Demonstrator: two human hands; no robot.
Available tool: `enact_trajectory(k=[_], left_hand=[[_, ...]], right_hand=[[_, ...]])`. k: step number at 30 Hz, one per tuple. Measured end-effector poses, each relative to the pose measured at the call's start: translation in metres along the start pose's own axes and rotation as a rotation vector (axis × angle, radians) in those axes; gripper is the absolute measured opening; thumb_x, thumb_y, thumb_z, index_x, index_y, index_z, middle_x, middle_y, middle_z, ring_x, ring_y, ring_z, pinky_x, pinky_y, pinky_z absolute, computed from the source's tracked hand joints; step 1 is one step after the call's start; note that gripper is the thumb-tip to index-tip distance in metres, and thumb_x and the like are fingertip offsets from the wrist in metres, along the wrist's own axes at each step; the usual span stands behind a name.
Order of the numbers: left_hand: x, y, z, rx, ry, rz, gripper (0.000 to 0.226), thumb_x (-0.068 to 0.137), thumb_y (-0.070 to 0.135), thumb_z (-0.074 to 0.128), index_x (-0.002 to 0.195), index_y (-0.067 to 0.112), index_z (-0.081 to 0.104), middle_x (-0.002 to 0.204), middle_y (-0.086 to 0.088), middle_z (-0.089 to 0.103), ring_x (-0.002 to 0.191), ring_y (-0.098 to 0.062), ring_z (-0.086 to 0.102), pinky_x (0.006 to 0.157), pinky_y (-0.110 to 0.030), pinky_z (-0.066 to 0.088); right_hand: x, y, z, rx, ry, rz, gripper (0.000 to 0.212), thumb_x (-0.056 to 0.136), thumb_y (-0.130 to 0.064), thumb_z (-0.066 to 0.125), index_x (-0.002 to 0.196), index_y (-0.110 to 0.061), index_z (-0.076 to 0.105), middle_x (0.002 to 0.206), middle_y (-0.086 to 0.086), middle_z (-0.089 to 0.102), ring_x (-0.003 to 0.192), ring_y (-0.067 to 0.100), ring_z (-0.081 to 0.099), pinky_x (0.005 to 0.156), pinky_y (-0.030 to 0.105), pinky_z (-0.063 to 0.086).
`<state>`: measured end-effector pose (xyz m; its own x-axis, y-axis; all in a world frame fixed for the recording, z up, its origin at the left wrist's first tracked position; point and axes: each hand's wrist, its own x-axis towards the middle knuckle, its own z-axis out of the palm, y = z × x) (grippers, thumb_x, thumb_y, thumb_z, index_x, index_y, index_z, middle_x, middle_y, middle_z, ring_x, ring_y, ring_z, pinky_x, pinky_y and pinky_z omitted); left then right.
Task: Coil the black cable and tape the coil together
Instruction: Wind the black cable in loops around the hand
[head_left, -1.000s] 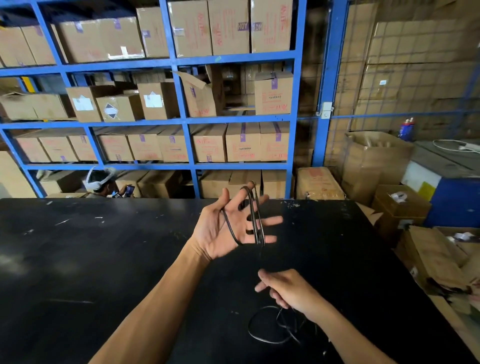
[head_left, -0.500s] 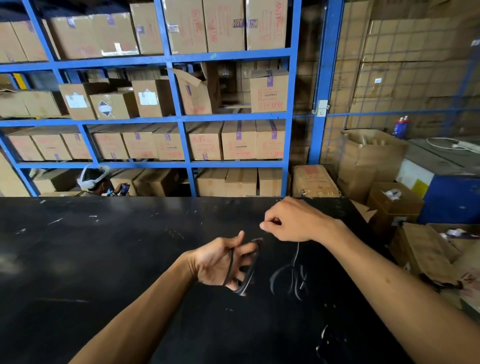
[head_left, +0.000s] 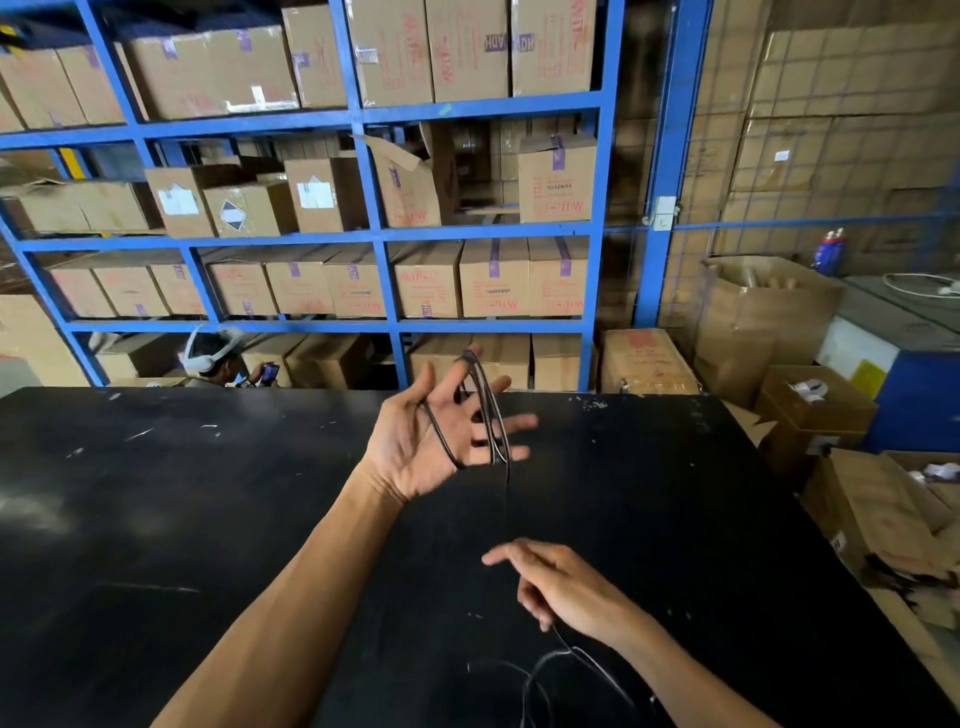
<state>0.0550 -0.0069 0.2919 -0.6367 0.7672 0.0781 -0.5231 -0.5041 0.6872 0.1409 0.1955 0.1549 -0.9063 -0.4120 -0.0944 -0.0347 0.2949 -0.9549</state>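
My left hand (head_left: 436, 441) is raised over the black table (head_left: 156, 519), palm toward me, fingers spread. Several loops of the thin black cable (head_left: 491, 415) are wound around its thumb and fingers. From the coil a single strand drops straight down to my right hand (head_left: 566, 587), which sits low and near me and pinches the cable between its fingers. The loose remainder of the cable (head_left: 550, 670) lies in slack curves on the table below my right wrist. No tape is visible.
Blue metal shelving (head_left: 363, 228) stacked with cardboard boxes stands behind the table. A person wearing a white headset (head_left: 213, 353) sits low beyond the far table edge. Open cardboard boxes (head_left: 810, 410) crowd the floor to the right of the table.
My left hand has risen and opened its fingers again with the coil on it. My right hand has swept from beside the coil down toward me, drawing the strand taut.
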Motion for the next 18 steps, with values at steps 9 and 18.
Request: enact_trajectory(k=[9,18], left_hand=[[-0.023,-0.036,0.002,0.399,-0.223,-0.655,0.066,0.1,0.065,0.018,0.158,0.034,0.024,0.168,-0.001,0.017,0.142,-0.064,0.008,0.114,-0.07,0.014],[-0.018,-0.032,-0.025,0.595,0.424,-0.454,0.05,0.088,0.07,0.042,0.096,0.029,0.07,0.098,0.001,0.054,0.082,-0.019,0.046,0.076,-0.034,0.04]], right_hand=[[0.029,-0.045,-0.088,-0.454,0.35,0.048,0.064,0.047,-0.089,0.069,0.074,-0.032,0.078,0.067,-0.007,0.075,0.055,0.003,0.063,0.057,0.031,0.047],[0.024,-0.082,-0.08,-0.513,0.16,0.052,0.023,0.088,-0.046,0.074,0.077,-0.026,0.075,0.068,-0.008,0.077,0.056,0.009,0.075,0.043,0.018,0.051]])
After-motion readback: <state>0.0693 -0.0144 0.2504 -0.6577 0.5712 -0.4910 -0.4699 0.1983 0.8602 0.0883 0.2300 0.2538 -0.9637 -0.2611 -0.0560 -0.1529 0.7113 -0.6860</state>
